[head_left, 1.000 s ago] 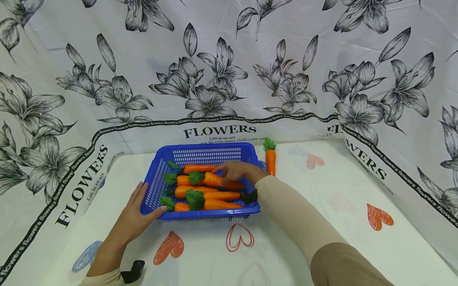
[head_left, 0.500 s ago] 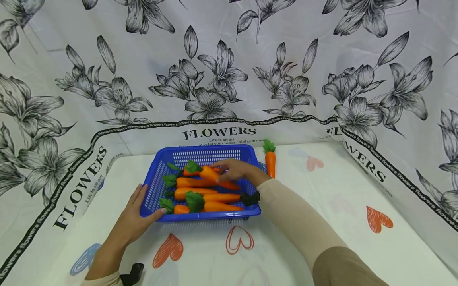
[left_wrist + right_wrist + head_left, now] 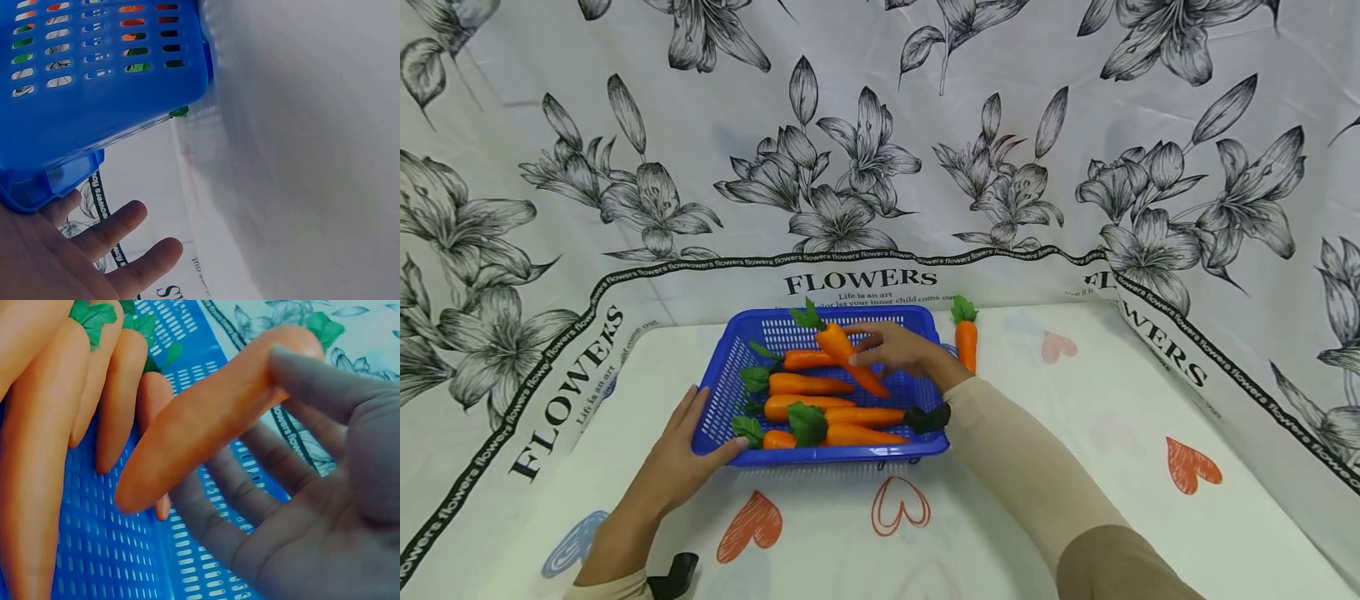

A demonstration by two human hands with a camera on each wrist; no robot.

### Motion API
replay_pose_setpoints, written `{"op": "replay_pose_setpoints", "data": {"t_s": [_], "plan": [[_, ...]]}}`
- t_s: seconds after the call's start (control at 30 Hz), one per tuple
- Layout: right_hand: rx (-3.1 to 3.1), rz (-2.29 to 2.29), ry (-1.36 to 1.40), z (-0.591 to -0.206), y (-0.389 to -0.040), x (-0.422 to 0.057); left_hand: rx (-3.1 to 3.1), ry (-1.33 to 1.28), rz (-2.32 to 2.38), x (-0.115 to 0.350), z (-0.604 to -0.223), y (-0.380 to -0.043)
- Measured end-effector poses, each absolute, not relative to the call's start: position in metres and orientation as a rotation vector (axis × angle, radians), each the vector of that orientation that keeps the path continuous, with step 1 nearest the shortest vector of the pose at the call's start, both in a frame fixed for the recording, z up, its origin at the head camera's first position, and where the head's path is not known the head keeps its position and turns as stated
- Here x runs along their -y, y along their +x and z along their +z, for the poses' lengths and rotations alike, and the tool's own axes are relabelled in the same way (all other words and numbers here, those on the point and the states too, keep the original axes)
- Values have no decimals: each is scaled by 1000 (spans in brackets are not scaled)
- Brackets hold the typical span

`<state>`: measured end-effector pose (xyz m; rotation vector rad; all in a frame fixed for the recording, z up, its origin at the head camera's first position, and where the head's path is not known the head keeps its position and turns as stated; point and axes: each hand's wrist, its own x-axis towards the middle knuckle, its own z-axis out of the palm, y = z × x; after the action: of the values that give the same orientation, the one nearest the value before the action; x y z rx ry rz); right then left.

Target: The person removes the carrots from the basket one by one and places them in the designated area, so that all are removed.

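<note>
My right hand [image 3: 895,346] pinches an orange carrot [image 3: 841,346] with a green leafy top, between thumb and fingers. Tilted, the carrot [image 3: 206,419] hangs over a blue plastic basket [image 3: 842,455], its leaves toward the back left and its tip toward the front right. Several other carrots [image 3: 805,384] lie inside the basket. At the basket's front left corner rests my left hand [image 3: 677,458], its thumb at the front rim and its fingers along the left side. In the left wrist view, the fingers [image 3: 112,231] stretch out straight and spread beside the basket wall.
One more carrot [image 3: 967,346] lies on the table just right of the basket. The white tablecloth [image 3: 1045,467] carries printed hearts. Behind it hangs a white flower-printed curtain [image 3: 880,192]. A black wrist device [image 3: 927,417] overlaps the basket's right side.
The right hand has lifted the carrot off the others and raised it toward the basket's back, tilting its leafy end up. The left hand has stayed at the basket corner.
</note>
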<state>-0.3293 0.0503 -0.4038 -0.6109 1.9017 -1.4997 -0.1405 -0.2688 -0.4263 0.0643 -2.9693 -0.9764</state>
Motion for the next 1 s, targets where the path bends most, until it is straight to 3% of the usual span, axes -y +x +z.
{"op": "replay_pose_setpoints", "data": {"t_s": [1.0], "plan": [[-1677, -1849, -717, -339, -291, -61, 2990, 80, -950, 268, -427, -139]]}}
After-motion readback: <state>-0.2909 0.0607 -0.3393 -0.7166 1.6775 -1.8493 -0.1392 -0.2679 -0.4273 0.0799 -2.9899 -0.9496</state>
